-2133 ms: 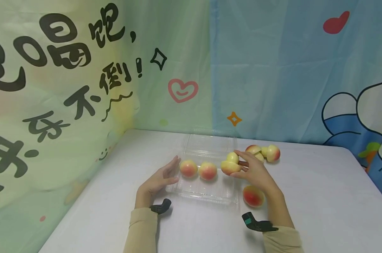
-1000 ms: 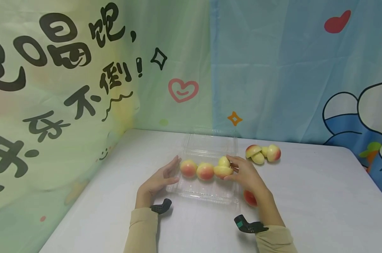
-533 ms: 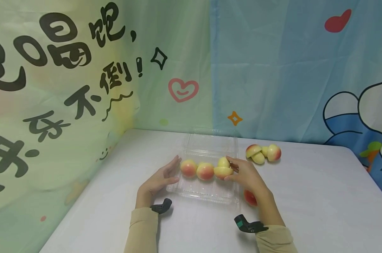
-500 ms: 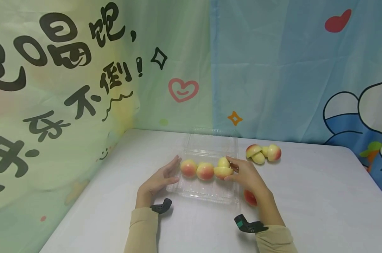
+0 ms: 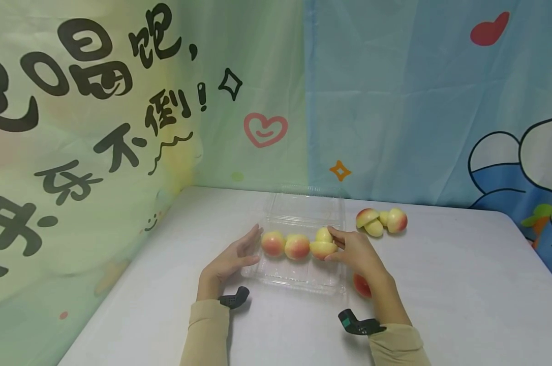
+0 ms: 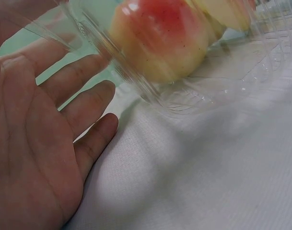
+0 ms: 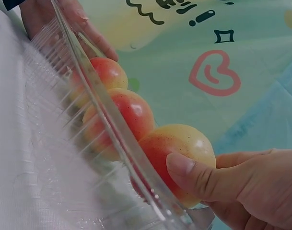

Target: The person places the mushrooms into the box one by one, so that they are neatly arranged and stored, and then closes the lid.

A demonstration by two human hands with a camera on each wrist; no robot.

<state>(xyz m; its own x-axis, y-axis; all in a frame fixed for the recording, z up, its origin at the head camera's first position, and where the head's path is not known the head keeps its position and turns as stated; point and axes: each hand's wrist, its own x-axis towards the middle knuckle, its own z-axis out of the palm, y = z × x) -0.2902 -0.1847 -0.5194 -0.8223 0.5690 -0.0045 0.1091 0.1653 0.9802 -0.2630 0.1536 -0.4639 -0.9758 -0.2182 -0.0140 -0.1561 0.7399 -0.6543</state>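
A clear plastic clamshell box [image 5: 285, 280] lies with its lid [image 5: 305, 206] folded back. In a row inside it sit two red-and-yellow toy mushrooms, the left mushroom [image 5: 273, 244] and the middle mushroom [image 5: 297, 247], caps toward me. My right hand [image 5: 360, 254] holds a third mushroom [image 5: 323, 249] at the right end of the row, its pale stem pointing up and away. In the right wrist view the thumb [image 7: 184, 167] presses on its cap. My left hand [image 5: 232, 256], fingers spread and fairly straight, touches the box's left side.
Beyond the box on the right lie more mushrooms: a tilted mushroom [image 5: 367, 218] and one on its side [image 5: 397, 221]. Another red mushroom [image 5: 362, 285] is partly hidden behind my right forearm. A printed curtain [image 5: 395, 101] rises behind the white table [image 5: 463, 284].
Over two seconds my right hand has moved left with its mushroom, up against the middle one, which has shifted slightly left. The left hand stays put. Little differs in the last half second.
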